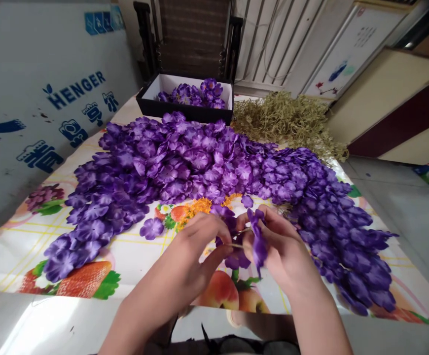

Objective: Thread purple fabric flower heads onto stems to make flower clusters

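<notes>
My left hand (pixel 203 246) pinches a thin tan-green stem (pixel 236 245) between thumb and fingertips. Facing it, my right hand (pixel 281 241) grips a purple artificial flower petal piece (pixel 259 244), seen nearly edge-on at the stem's other end. More purple petals (pixel 237 259) hang between and behind the two hands; whether they sit on the same stem is unclear. Just beyond my fingers lies a small heap of orange stamen-like bits (pixel 197 207). A single loose petal piece (pixel 151 229) rests left of my left hand.
A wide curved pile of purple petal pieces (pixel 199 158) spreads across the fruit-patterned tablecloth (pixel 133 261). Behind it stands a black box (pixel 185 112) with finished-looking purple flowers (pixel 196 93) inside. Tangled olive-green stems (pixel 284 118) lie back right. A chair (pixel 194 29) stands beyond the table.
</notes>
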`<state>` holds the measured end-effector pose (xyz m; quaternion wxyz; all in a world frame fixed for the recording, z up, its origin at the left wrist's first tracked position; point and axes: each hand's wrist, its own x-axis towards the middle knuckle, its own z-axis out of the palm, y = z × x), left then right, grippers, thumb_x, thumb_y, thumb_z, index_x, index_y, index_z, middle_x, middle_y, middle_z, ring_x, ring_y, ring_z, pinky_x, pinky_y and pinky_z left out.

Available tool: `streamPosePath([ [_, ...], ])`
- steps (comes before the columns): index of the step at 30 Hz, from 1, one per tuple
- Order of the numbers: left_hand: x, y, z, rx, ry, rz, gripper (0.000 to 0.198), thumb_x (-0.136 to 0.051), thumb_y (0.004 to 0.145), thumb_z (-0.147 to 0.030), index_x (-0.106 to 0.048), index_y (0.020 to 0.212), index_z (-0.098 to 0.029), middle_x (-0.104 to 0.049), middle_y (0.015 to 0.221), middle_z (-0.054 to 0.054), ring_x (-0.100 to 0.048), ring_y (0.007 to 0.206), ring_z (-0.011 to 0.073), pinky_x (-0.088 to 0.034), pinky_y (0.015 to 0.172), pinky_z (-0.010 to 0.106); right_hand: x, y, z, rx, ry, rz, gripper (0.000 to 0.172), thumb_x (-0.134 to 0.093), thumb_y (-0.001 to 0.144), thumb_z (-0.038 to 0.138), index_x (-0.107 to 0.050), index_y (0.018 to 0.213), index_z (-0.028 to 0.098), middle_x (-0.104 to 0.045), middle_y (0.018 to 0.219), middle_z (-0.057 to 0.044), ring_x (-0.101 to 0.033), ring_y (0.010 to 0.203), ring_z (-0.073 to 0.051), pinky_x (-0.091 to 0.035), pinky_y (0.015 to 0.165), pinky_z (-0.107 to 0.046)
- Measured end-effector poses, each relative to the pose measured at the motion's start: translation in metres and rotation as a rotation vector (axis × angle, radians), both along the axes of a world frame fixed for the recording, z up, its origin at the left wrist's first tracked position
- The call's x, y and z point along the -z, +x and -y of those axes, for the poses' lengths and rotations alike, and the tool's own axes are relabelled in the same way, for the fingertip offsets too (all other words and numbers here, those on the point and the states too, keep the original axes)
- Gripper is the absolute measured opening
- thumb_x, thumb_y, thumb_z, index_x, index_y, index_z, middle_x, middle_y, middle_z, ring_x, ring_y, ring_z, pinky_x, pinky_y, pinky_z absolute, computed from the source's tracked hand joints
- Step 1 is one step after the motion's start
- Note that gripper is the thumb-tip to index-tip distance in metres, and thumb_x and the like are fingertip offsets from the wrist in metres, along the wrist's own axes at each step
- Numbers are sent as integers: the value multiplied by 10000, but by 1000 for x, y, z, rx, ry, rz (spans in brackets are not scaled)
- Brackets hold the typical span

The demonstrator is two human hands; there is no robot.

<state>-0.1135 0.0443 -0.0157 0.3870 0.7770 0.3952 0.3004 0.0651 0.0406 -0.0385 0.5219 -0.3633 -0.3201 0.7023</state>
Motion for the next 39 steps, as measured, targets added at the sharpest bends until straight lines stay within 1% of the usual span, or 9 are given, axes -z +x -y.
streamPosePath([
  [8, 3, 8, -1, -307, -344, 459, 100, -605, 859, -245, -625, 808, -161, -677, 773, 28, -634, 754, 149, -513, 712, 240, -5, 2, 5, 165, 150, 119, 115, -610, 872, 251, -560, 777, 210, -684, 770, -15, -529, 530, -98, -420, 513, -232],
  [13, 8, 16, -5, -499, -323, 572, 99, -679, 795, -197, -615, 728, -161, -665, 658, -7, -644, 622, 118, -529, 612, 202, -14, -5, 15, 634, 437, 448, 83, -567, 892, 205, -614, 958, 222, -672, 944, -48, -630, 807, -173, -496, 737, -321],
  [15, 8, 18, -5, -543, -319, 571, 116, -686, 791, -203, -604, 722, -157, -651, 627, -13, -630, 563, 112, -522, 560, 201, -24, -9, 23, 722, 550, 538, 120, -540, 891, 151, -624, 953, 210, -654, 925, -49, -628, 879, -190, -492, 814, -345],
  [21, 3, 24, -2, -643, -366, 558, 109, -663, 781, -199, -593, 720, -141, -631, 579, -20, -519, 405, 72, -432, 400, 182, -32, -16, 34, 150, 628, 990, 195, -502, 897, 135, -561, 1073, 195, -623, 1046, -85, -607, 970, -203, -509, 823, -336],
  [25, 0, 24, -1, -630, -443, 555, 150, -631, 787, -196, -604, 655, -129, -652, 586, 0, -421, 335, 35, -332, 340, 172, -16, -22, 23, 183, 623, 1229, 337, -568, 849, 169, -497, 1178, 143, -620, 1071, -145, -578, 990, -278, -482, 823, -432],
  [29, -2, 23, -3, -572, -539, 462, 301, -606, 820, -265, -625, 550, -132, -497, 380, -43, -342, 293, 42, -277, 335, 188, -12, -24, 18, 177, 656, 1278, 156, -482, 863, 107, -565, 983, 161, -660, 887, -112, -579, 838, -265, -444, 737, -422],
  [31, -4, 21, -3, -573, -528, 389, 374, -601, 825, -282, -603, 478, -142, -458, 348, -41, -350, 302, 55, -267, 339, 198, -15, -23, 18, 168, 608, 1245, 141, -462, 878, 117, -583, 920, 175, -669, 853, -92, -570, 815, -251, -426, 737, -408],
  [34, -8, 17, -2, -557, -462, 343, 366, -627, 805, -259, -549, 461, -159, -559, 435, -6, -462, 389, 79, -336, 404, 203, -19, -17, 17, 84, 383, 1036, 128, -492, 901, 214, -593, 823, 205, -642, 778, -31, -551, 747, -199, -410, 685, -335],
  [39, -9, 5, -4, -407, -609, 427, 191, -651, 801, -334, -576, 735, -171, -578, 458, -35, -458, 410, 85, -329, 445, 198, -17, -11, 11, -43, 73, 507, 140, -602, 848, 287, -609, 725, 219, -555, 707, 26, -484, 683, -132, -360, 597, -248],
])
